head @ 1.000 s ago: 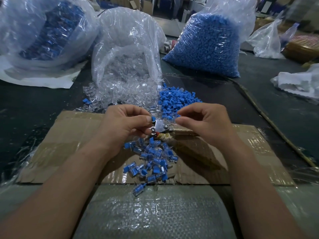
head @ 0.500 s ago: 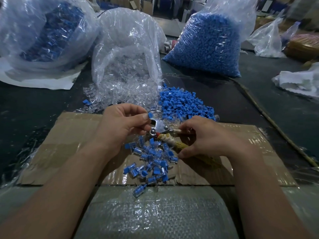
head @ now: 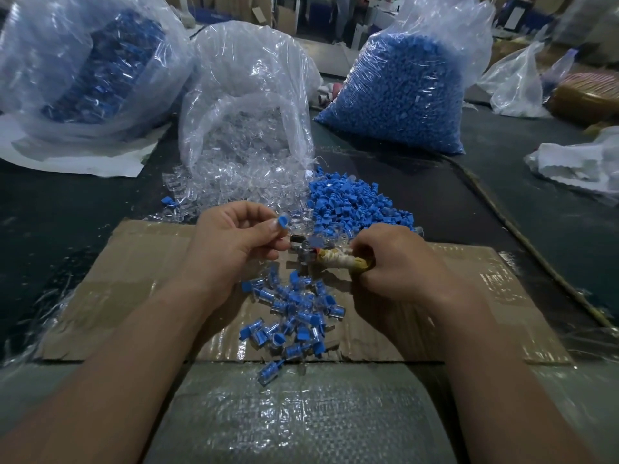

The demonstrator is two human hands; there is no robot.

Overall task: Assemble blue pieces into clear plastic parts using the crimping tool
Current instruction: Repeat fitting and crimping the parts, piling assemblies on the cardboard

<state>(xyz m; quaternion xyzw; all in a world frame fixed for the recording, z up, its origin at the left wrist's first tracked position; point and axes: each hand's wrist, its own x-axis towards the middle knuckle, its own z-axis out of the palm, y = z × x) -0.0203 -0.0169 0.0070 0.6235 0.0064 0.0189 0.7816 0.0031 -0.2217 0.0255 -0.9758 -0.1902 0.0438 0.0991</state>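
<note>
- The crimping tool (head: 310,251) sits over the far middle of the cardboard sheet (head: 134,272), its metal head pointing left, with something blue lying in the head.
- The right hand (head: 398,262) is clenched around the tool's tape-wrapped handle, above the cardboard's right half.
- The left hand (head: 234,242) pinches a single blue piece (head: 283,220) between thumb and forefinger, just beyond the tool head, over the cardboard's far edge.
- A pile of finished pieces (head: 294,316), blue set in clear, lies on the cardboard's near middle; one has strayed past the near edge.
- A heap of loose blue pieces (head: 345,205) touches the cardboard's far edge.
- Clear parts (head: 241,182) spill from an open bag (head: 248,95) beyond the far edge, left of that heap.
- A full sack of blue pieces (head: 402,88) stands further back still.
</note>
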